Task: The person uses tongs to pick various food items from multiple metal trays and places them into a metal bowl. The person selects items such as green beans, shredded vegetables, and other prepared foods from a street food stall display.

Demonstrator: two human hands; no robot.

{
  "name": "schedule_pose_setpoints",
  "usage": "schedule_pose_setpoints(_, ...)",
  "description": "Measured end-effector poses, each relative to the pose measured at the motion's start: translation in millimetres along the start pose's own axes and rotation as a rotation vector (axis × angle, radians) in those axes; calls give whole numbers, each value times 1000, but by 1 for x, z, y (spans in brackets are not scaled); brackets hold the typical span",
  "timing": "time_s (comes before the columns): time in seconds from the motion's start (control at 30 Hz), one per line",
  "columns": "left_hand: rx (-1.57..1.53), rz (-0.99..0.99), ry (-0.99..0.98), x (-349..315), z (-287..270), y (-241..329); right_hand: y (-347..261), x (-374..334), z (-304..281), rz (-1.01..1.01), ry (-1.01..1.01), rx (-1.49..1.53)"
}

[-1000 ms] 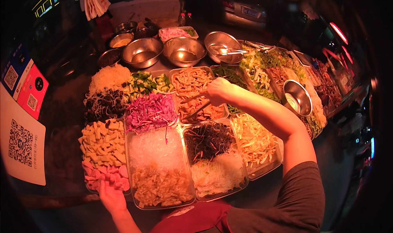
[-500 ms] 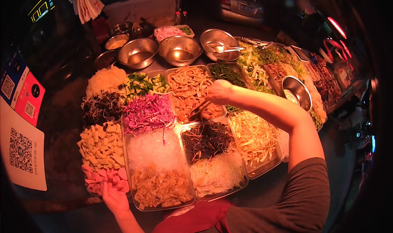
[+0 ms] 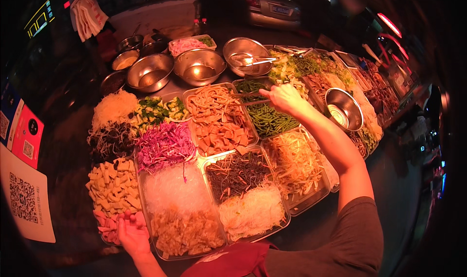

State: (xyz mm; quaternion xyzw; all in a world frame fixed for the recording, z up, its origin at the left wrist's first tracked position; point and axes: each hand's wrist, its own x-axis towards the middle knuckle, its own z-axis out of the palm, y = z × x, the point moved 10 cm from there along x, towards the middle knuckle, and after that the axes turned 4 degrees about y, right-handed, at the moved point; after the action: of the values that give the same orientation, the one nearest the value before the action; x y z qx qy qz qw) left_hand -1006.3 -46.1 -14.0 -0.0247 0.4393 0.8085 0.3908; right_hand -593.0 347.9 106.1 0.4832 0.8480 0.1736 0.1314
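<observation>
1. Tongs (image 3: 254, 102) sit in our right hand (image 3: 284, 98), its fingers closed round them, prongs pointing left above the border between the tan strips (image 3: 214, 101) and the green beans (image 3: 270, 119).
2. Our left hand (image 3: 133, 234) is at the near left, its fingers curled at the pink slices (image 3: 106, 226); we cannot tell whether it grips anything.
3. Just beyond those slices we see tan cubes (image 3: 114, 187); purple shreds (image 3: 165, 145) lie left of the strips.
4. Nearer us, dark strands (image 3: 238, 175) share a tray (image 3: 266, 233) with pale noodles (image 3: 253, 211).
5. Three metal bowls (image 3: 199, 68) stand in a row at the far side, the rightmost with a silver utensil (image 3: 253, 61) in it.
6. A smaller bowl (image 3: 344, 109) rests right of our right forearm (image 3: 331, 141).
</observation>
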Motion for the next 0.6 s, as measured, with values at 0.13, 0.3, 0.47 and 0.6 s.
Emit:
schedule_pose_setpoints(0.13, -24, 3, 38, 1, -7, 1, 7, 26, -19, -97, 314, -161)
schedule_pose_setpoints(0.3, -31, 29, 84, -2, -21, 1, 20, 60, -5, -25, 53, -142)
schedule_pose_setpoints(0.47, -51, 21, 72, -4, -20, 1, 20, 60, 40, 31, -109, -78)
schedule_pose_setpoints(0.6, -23, 25, 88, 3, -20, -1, 22, 60, 53, 56, -37, 1)
